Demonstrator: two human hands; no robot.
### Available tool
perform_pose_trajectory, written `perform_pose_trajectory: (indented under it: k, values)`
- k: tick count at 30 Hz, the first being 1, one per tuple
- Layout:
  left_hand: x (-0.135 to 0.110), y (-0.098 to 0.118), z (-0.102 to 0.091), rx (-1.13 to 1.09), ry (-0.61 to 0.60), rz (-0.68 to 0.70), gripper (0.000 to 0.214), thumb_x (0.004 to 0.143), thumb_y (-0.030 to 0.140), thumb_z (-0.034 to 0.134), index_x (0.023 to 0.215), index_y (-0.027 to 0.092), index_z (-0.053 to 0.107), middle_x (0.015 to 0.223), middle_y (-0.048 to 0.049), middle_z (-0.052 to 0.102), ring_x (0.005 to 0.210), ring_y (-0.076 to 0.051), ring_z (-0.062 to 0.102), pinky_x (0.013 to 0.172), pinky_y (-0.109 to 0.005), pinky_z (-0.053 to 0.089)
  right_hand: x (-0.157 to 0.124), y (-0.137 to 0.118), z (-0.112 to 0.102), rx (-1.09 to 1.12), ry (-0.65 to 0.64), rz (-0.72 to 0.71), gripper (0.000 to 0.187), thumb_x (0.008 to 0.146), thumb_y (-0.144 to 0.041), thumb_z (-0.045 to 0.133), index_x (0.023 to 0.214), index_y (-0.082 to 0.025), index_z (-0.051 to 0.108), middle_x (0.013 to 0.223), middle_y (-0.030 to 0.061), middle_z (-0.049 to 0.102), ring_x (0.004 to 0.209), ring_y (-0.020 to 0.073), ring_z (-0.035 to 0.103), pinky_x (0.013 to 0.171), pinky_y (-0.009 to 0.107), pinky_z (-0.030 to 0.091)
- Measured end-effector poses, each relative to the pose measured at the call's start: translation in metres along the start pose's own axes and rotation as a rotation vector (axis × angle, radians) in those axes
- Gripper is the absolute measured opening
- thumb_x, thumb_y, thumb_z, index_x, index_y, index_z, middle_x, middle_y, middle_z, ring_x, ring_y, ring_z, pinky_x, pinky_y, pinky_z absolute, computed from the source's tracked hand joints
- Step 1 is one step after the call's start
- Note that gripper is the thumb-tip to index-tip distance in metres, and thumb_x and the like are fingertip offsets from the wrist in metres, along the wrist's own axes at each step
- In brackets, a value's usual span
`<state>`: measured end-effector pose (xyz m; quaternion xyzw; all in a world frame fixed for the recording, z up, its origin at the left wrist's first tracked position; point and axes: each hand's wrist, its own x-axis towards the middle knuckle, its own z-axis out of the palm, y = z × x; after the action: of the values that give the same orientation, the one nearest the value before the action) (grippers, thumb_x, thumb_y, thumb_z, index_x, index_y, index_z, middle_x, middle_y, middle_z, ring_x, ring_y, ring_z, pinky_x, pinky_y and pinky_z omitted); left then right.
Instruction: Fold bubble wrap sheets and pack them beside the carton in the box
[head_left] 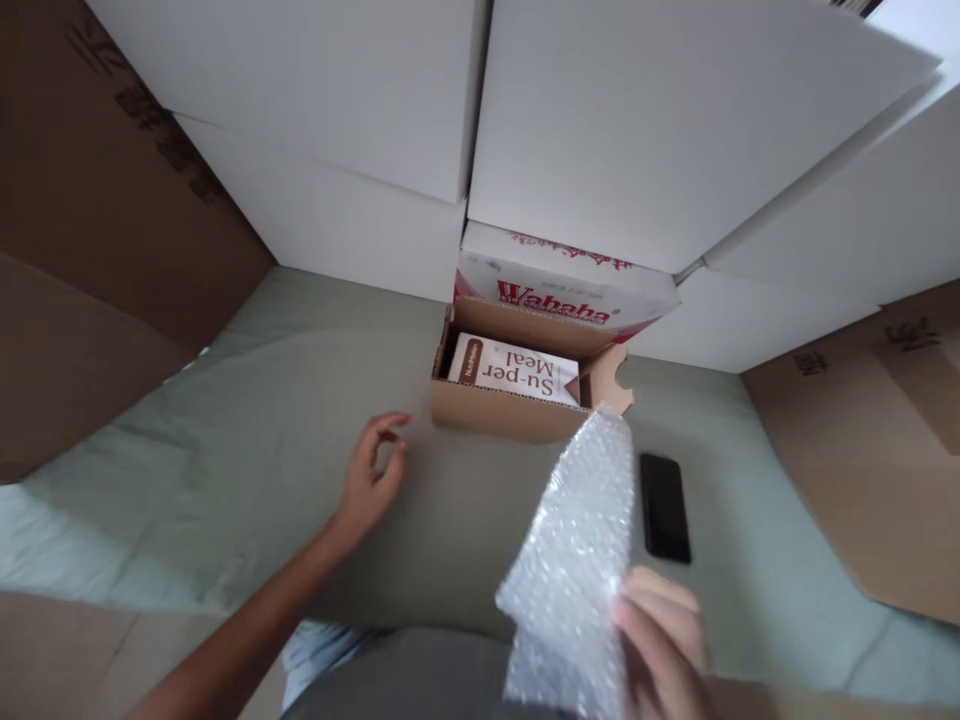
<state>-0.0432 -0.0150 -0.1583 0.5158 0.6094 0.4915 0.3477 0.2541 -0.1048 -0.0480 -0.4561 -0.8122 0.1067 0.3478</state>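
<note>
A sheet of bubble wrap [574, 530] is pinched at its right edge by my right hand [664, 635], close to my body. Its upper tip reaches the front right corner of an open cardboard box [495, 415]. Inside that box lies a white carton [517, 368] printed "Su-per Meal", its lettering upside down to me. My left hand [376, 465] is left of the box and in front of it, fingers curved and apart, with nothing in it. The box's right end flap [611, 378] stands folded outward.
A black phone [665, 508] lies right of the bubble wrap on the green cloth [300, 370]. Behind the open box stands a white and red Wahaha box [566, 285], backed by white panels [600, 120]. Large brown cartons stand left [97, 230] and right [870, 450].
</note>
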Motion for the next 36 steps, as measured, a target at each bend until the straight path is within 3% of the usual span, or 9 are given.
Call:
perform_pose_trajectory:
  k: [5, 9, 13, 18, 21, 25, 28, 33, 36]
  values:
    - [-0.065, 0.017, 0.014, -0.394, -0.481, -0.499, 0.039, 0.086, 0.052, 0.048, 0.103, 0.020, 0.062, 0.103, -0.0099, 0.069, 0.098, -0.025, 0.065, 0.092, -0.044, 0.047, -0.024, 0.005, 0.079, 0.097, 0.163, 0.059, 0.031, 0.076, -0.003, 0.047, 0.095, -0.027, 0.055, 0.085, 0.0044, 0.051, 0.081, 0.0210, 0.053, 0.064, 0.038, 0.051]
    - [-0.090, 0.019, 0.044, -0.687, -0.554, -0.735, 0.050, 0.079, 0.054, 0.059, 0.113, 0.017, 0.058, 0.102, -0.0105, 0.068, 0.092, -0.023, 0.065, 0.083, -0.036, 0.048, -0.048, 0.005, 0.120, 0.219, 0.122, 0.111, 0.018, 0.079, -0.008, 0.050, 0.088, -0.024, 0.051, 0.086, 0.0029, 0.052, 0.082, 0.0183, 0.055, 0.068, 0.035, 0.051]
    - [-0.099, 0.010, 0.057, -0.474, -0.342, -0.559, 0.047, 0.075, 0.041, 0.065, 0.114, 0.017, 0.052, 0.101, -0.0080, 0.064, 0.092, -0.019, 0.061, 0.082, -0.031, 0.046, -0.066, 0.010, 0.134, 0.325, 0.008, 0.171, 0.027, 0.085, -0.008, 0.038, 0.098, -0.023, 0.056, 0.102, 0.0069, 0.058, 0.098, 0.0184, 0.057, 0.081, 0.037, 0.051]
    - [-0.105, -0.001, 0.051, -0.132, -0.190, -0.324, 0.053, 0.082, 0.025, 0.054, 0.131, 0.018, 0.036, 0.104, -0.0074, 0.059, 0.090, -0.016, 0.058, 0.084, -0.032, 0.046, -0.069, 0.035, 0.126, 0.364, 0.188, 0.640, 0.032, 0.093, -0.024, 0.039, 0.124, -0.022, 0.046, 0.115, 0.0108, 0.057, 0.104, 0.0211, 0.058, 0.087, 0.042, 0.049]
    - [-0.108, -0.005, 0.049, -0.109, -0.153, -0.269, 0.051, 0.085, 0.027, 0.051, 0.132, 0.017, 0.035, 0.108, -0.0088, 0.058, 0.094, -0.017, 0.058, 0.086, -0.033, 0.047, -0.061, 0.039, 0.120, 0.199, 0.157, 0.542, 0.034, 0.091, -0.026, 0.045, 0.125, -0.022, 0.047, 0.124, 0.0125, 0.052, 0.117, 0.0245, 0.050, 0.097, 0.049, 0.042]
    - [-0.114, -0.009, 0.050, -0.114, -0.147, -0.230, 0.050, 0.087, 0.028, 0.050, 0.133, 0.018, 0.035, 0.116, -0.0102, 0.056, 0.099, -0.017, 0.057, 0.089, -0.034, 0.046, -0.052, 0.012, 0.129, 0.050, -0.171, 0.282, 0.046, 0.086, -0.029, 0.054, 0.131, -0.022, 0.044, 0.145, 0.0160, 0.030, 0.136, 0.0307, 0.028, 0.106, 0.054, 0.034]
    - [-0.118, -0.012, 0.049, -0.109, -0.139, -0.210, 0.049, 0.087, 0.027, 0.049, 0.134, 0.020, 0.036, 0.117, -0.0097, 0.055, 0.099, -0.017, 0.057, 0.088, -0.033, 0.047, -0.049, -0.004, 0.140, -0.038, -0.325, 0.218, 0.048, 0.083, -0.037, 0.058, 0.128, -0.022, 0.049, 0.155, 0.0128, 0.005, 0.141, 0.0385, 0.009, 0.106, 0.061, 0.029]
    - [-0.119, -0.021, 0.039, -0.089, 0.001, -0.231, 0.041, 0.087, 0.026, 0.049, 0.127, 0.019, 0.043, 0.116, -0.0095, 0.056, 0.099, -0.017, 0.057, 0.089, -0.033, 0.047, -0.054, 0.021, 0.118, -0.186, -0.192, 0.344, 0.024, 0.086, -0.035, 0.054, 0.096, -0.014, 0.062, 0.153, 0.0159, 0.016, 0.141, 0.0387, 0.010, 0.107, 0.061, 0.027]
    - [-0.119, -0.027, 0.033, -0.035, 0.030, -0.194, 0.040, 0.089, 0.027, 0.047, 0.128, 0.019, 0.041, 0.115, -0.0105, 0.056, 0.101, -0.018, 0.057, 0.091, -0.035, 0.047, -0.061, 0.039, 0.095, -0.241, -0.117, 0.366, 0.018, 0.087, -0.026, 0.050, 0.095, -0.015, 0.062, 0.146, 0.0165, 0.032, 0.141, 0.0354, 0.016, 0.106, 0.060, 0.029]
